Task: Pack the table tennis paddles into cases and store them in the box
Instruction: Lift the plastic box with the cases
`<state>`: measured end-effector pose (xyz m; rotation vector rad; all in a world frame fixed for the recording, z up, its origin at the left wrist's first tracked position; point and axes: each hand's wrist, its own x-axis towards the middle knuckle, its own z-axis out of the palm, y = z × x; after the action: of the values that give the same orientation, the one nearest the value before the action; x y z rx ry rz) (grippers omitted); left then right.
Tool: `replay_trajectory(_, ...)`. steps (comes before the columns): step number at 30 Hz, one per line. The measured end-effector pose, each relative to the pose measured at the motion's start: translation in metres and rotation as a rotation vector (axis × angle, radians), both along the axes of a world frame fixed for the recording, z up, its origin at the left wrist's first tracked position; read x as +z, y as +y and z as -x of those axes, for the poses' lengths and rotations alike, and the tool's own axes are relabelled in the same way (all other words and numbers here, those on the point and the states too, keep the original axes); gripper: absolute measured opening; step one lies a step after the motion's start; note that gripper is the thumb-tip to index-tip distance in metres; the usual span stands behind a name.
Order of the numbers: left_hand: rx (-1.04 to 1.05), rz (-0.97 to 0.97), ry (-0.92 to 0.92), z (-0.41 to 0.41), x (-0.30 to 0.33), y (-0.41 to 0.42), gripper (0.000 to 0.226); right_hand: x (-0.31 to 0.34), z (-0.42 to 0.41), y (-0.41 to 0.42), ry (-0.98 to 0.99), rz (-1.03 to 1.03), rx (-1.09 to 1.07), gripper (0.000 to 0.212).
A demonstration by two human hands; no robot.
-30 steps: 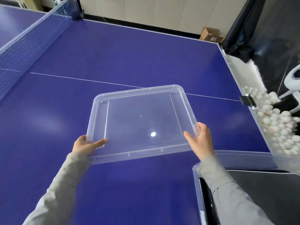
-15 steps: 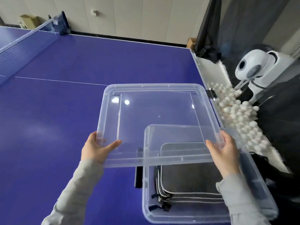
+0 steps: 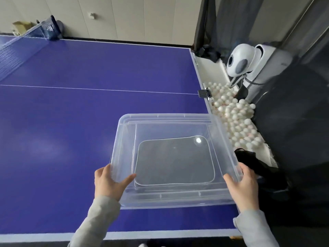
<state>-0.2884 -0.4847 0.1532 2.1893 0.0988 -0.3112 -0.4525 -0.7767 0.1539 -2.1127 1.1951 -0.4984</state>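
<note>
Holding the clear lid point(image 3: 175, 120) by its two near corners, both hands reach forward from grey sleeves, w/ forearms coming up from the bottom edge of the view. The left hand point(image 3: 108, 182) grips the near-left corner: its thumb point(image 3: 129, 178) lies flat on top of the lid and points inward to the right, and the other fingers are curled around the side edge, mostly hidden under the plastic. The right hand point(image 3: 246, 187) grips the near-right corner in mirror way, thumb on top and pointing up-left, fingers wrapped over the outer rim.

The lid lies over the box point(image 3: 178, 202), approx. aligned w/ it; if it is fully seated cannot be told. The box stands on the blue table point(image 3: 71, 122) near its right edge and near corner. Through the plastic a dark case point(image 3: 173, 163) w/ light piping is visible inside, lying flat, between the two hands and just beyond the thumbs.

At the right of the table, many white balls point(image 3: 235, 118) fill a tray. Behind them stands a white ball machine point(image 3: 249, 63). The net point(image 3: 21, 49) is at far left.
</note>
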Motion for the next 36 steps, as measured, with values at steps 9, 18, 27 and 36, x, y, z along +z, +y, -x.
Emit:
replay_trajectory(9, -0.003, -0.036, 0.032, 0.007, -0.011, 0.004, 0.067, -0.017, 0.016, 0.008, 0.016, -0.067, -0.008, 0.053)
replay_trajectory(18, 0.029, 0.01, 0.07, 0.005, -0.023, 0.007, 0.082, -0.02, 0.013, 0.007, 0.119, -0.124, 0.047, 0.059)
replay_trajectory(27, 0.081, 0.13, 0.424, -0.033, -0.032, 0.014, 0.088, -0.015, -0.014, -0.03, 0.18, -0.353, 0.014, 0.089)
replay_trajectory(36, 0.076, 0.104, 0.166, -0.021, -0.037, 0.015, 0.074, -0.027, -0.013, -0.027, 0.007, -0.289, -0.077, 0.087)
